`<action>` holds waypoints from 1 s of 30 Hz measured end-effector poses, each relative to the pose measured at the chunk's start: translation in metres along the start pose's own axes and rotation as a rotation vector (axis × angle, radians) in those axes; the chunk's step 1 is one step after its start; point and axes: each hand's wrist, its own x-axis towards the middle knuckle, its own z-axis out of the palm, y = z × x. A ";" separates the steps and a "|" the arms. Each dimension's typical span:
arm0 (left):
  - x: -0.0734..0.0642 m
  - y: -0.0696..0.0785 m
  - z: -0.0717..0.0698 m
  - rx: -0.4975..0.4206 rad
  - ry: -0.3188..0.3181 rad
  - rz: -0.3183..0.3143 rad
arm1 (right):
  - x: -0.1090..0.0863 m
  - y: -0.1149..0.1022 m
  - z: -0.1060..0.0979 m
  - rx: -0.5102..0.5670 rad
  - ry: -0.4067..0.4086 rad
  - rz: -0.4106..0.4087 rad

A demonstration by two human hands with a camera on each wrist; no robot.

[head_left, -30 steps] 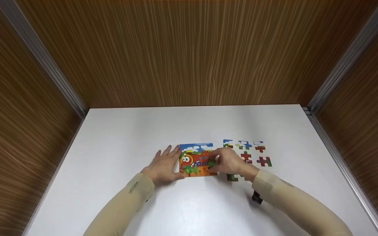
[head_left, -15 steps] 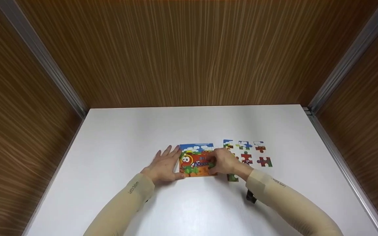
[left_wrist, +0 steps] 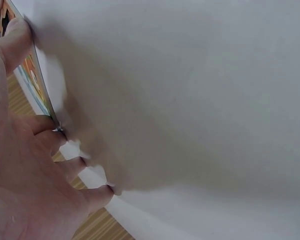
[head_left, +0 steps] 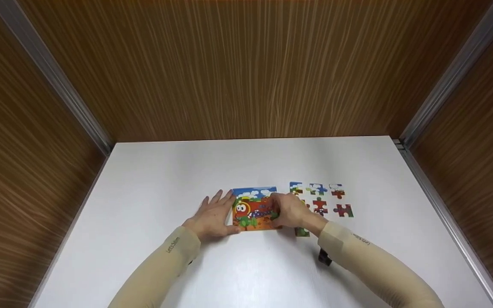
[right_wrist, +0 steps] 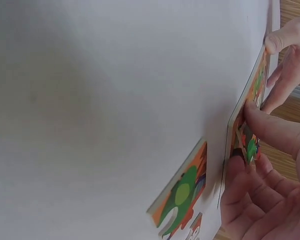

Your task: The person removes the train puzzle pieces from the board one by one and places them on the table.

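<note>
A colourful picture puzzle board lies flat on the white table, showing a cartoon figure with big white eyes. My left hand is spread along the board's left side, its fingers straight and its thumb at the lower left corner. Over the right part of the board is my right hand. In the right wrist view, its thumb and fingers pinch a puzzle piece with green on it, tilted against the board. From the head view the right hand hides this piece and the board's right edge.
To the right of the board, several loose jigsaw pieces lie in rough rows, among them a red one and a cloud-topped one. Some are partly covered by the right hand. Wood-patterned walls enclose the white table at the back and sides.
My right hand and forearm have shifted slightly left over the board, uncovering a little more of the loose pieces. The left hand stays in place on the board's edge.
</note>
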 end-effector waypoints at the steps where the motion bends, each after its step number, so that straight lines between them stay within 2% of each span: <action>1: 0.000 0.000 0.000 -0.003 0.000 0.000 | 0.000 0.000 0.000 0.000 0.001 -0.006; 5: 0.000 0.001 0.000 -0.007 -0.002 -0.003 | 0.000 0.003 -0.002 0.018 -0.007 -0.028; 16: -0.001 0.001 -0.001 0.000 -0.003 -0.009 | -0.001 0.012 -0.015 0.163 -0.089 -0.083; 22: -0.002 0.001 -0.001 -0.002 -0.007 -0.012 | -0.007 0.020 -0.026 0.232 -0.115 -0.076; 27: -0.001 0.000 -0.001 -0.009 -0.009 -0.014 | -0.015 0.032 -0.037 0.333 -0.144 -0.061; 30: 0.000 0.000 -0.001 0.002 -0.006 -0.007 | -0.020 0.040 -0.044 0.351 -0.148 -0.060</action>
